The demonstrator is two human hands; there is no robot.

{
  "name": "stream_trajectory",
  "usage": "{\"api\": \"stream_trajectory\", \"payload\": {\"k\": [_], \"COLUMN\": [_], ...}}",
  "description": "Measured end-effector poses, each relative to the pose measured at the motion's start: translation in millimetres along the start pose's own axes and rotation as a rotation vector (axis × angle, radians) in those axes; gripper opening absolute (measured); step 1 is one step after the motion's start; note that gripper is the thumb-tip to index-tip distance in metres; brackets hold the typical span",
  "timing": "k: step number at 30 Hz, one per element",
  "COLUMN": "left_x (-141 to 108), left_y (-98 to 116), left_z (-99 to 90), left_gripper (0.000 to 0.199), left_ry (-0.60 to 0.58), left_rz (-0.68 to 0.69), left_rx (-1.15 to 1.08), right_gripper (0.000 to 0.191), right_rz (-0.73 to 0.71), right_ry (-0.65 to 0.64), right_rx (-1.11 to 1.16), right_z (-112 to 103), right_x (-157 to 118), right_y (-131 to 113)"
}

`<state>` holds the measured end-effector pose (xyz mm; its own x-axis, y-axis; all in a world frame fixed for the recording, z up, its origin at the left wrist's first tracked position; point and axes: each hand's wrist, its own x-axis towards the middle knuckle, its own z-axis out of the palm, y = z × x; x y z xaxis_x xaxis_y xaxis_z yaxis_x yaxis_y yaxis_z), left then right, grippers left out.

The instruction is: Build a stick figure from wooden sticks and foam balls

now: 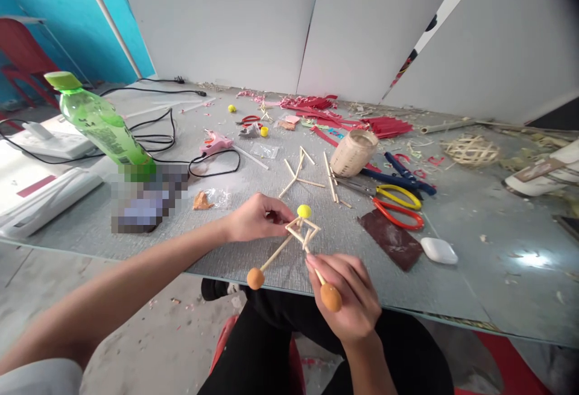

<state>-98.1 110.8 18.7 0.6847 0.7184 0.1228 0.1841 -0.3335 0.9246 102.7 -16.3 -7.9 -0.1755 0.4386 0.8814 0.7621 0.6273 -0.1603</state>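
stick figure (pixel 296 235) over the front of the table (pixel 470 214)

left hand (pixel 260 219) pinching the frame beside its yellow ball (pixel 303 210); right hand (pixel 346 292) gripping the stick bearing one orange ball (pixel 332 297). to the right, an orange-handled tool (pixel 420 221) beside a brown sheet (pixel 391 241).

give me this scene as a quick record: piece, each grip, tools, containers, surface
piece: stick frame, yellow ball on top, two orange balls at stick ends
left grip: pinching the stick frame's side near the yellow ball
right grip: pinching the stick frame near one orange ball
tools: pink glue gun, blue-handled tool
containers: green-capped bottle, jar
surface: grey tabletop
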Motion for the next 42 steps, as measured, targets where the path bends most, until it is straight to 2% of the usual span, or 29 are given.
{"api": "stream_trajectory", "payload": {"k": [6, 11, 13, 17, 21, 28, 37, 42], "left_x": [-2.8, -4.8, -5.5, -6.5, -6.7, -6.3, -6.4, -6.4], "left_y": [5.8, 11.6, 13.9, 16.1, 16.1, 14.7, 15.2, 14.9], "left_z": [-0.4, -1.6, -2.0, -3.2, -4.7, -5.3, -5.2, -5.2], "left_gripper": [0.017, 0.013, 0.011, 0.009, 0.008, 0.008, 0.011, 0.009], "left_ry": [0.044, 0.044, 0.052, 0.051, 0.056, 0.076, 0.079, 0.08], "left_rz": [0.173, 0.321, 0.359, 0.347, 0.335, 0.4, 0.383, 0.43], "left_rx": [0.109, 0.151, 0.154, 0.157, 0.15, 0.147, 0.149, 0.157], "right_gripper": [0.027, 0.023, 0.022, 0.016, 0.015, 0.018, 0.015, 0.013], "right_rz": [-0.05, -0.075, -0.08, -0.05, -0.084, -0.041, -0.054, -0.047], "right_ry": [0.015, -0.03, -0.004, 0.018, 0.0, -0.031, -0.061, -0.037], "right_rx": [-0.034, -0.086, -0.104, -0.103, -0.091, -0.087, -0.082, -0.081], "right_z": [-4.5, -8.2, -8.4, -7.7, -8.0, -9.3, -11.1, -8.3], "right_x": [-13.2, -20.7, -19.5, -15.5, -16.1, -17.6, -11.2, -10.9], "right_y": [-0.7, -2.5, -5.0, -9.0, -6.3, -6.8, -6.1, -5.6]}}
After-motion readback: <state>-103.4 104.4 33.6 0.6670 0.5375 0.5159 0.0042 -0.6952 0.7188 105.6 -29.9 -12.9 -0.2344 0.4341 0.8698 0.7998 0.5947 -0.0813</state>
